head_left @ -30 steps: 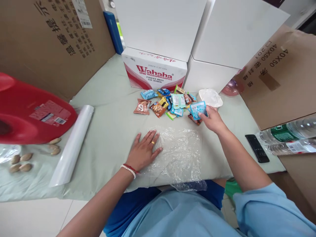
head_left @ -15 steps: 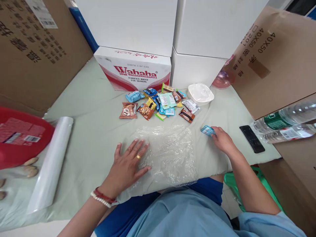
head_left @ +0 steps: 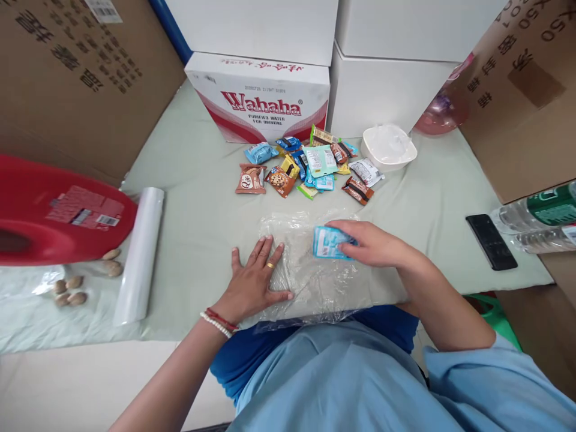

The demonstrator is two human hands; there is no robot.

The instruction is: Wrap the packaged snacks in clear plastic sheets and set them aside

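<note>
A clear sheet of plastic film (head_left: pixel 306 288) lies wrinkled on the cloth-covered table, its near edge hanging over the front. My left hand (head_left: pixel 255 279) rests flat with fingers spread on the film's left edge. Over the film's upper right part, my right hand (head_left: pixel 366 243) pinches a light-blue snack packet (head_left: pixel 330 242) between thumb and fingers. Whether the packet touches the film, I cannot tell. Behind the film sits a loose pile of wrapped snacks, with a brown packet (head_left: pixel 251 179), a pale green packet (head_left: pixel 321 161) and a red-brown packet (head_left: pixel 357 190) among them.
A white plastic bowl (head_left: pixel 389 147) stands right of the pile, before white boxes (head_left: pixel 382 90) and a Wahaha carton (head_left: pixel 265 102). On the left are a plastic film roll (head_left: pixel 140 255), a red container (head_left: pixel 67 210) and several walnuts (head_left: pixel 74 282). A phone (head_left: pixel 491 242) and bottles lie right.
My right hand has moved left with the blue packet, from beside the film to over it. My left hand stays flat on the film's edge. The camera view has shifted.
</note>
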